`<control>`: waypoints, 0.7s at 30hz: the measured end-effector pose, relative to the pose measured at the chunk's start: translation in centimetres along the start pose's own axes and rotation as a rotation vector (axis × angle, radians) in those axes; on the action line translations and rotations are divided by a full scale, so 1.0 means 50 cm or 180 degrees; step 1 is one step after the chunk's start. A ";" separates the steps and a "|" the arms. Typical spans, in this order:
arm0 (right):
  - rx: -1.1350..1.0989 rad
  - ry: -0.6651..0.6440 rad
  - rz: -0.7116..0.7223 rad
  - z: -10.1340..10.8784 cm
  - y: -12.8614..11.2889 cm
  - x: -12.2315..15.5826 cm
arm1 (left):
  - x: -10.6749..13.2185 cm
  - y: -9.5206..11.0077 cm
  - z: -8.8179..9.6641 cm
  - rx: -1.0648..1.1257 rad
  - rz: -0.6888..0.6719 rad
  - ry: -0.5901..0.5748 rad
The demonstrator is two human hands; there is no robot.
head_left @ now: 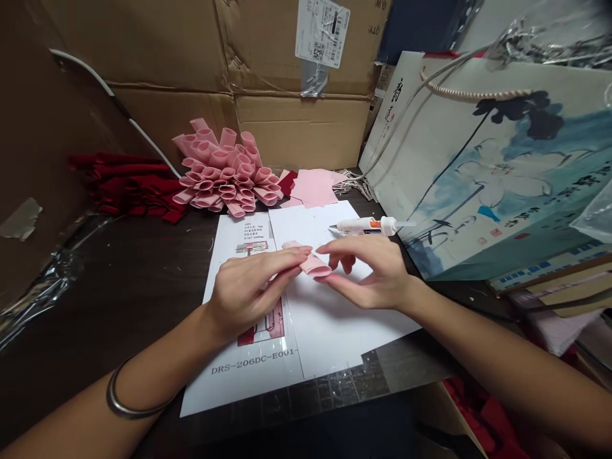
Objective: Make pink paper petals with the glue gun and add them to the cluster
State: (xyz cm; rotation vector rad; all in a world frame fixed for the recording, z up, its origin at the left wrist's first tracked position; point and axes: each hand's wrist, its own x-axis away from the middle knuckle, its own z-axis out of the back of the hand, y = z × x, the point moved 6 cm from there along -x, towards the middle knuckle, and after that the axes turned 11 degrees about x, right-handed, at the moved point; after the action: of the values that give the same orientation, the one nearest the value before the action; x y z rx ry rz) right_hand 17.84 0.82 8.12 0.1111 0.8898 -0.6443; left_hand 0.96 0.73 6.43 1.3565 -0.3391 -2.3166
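My left hand (248, 287) and my right hand (368, 274) meet over two white printed sheets (315, 331) on a dark table. Between their fingertips they hold a small pink paper piece rolled into a cone (313, 264). The left fingers press on its upper side; the right thumb and fingers pinch its open end. A silver bangle (119, 401) sits on my left wrist. A white glue gun (368, 225) lies just beyond my right hand.
A heap of finished pink paper cones (224, 172) lies behind the sheets, with flat pink squares (313, 187) to its right and dark red pieces (129, 185) to its left. Cardboard boxes (239, 70) stand behind. A painted gift bag (492, 166) leans at the right.
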 end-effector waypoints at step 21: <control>-0.0621 0.0228 0.0198 -0.015 -0.024 0.017 | -0.001 0.005 -0.004 0.0423 -0.0345 -0.0138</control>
State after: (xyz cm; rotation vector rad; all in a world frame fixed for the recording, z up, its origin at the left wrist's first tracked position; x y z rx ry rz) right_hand 17.03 -0.26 7.21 -0.0135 1.0099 -0.4951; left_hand 1.24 0.53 6.48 1.4210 -0.4508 -2.4535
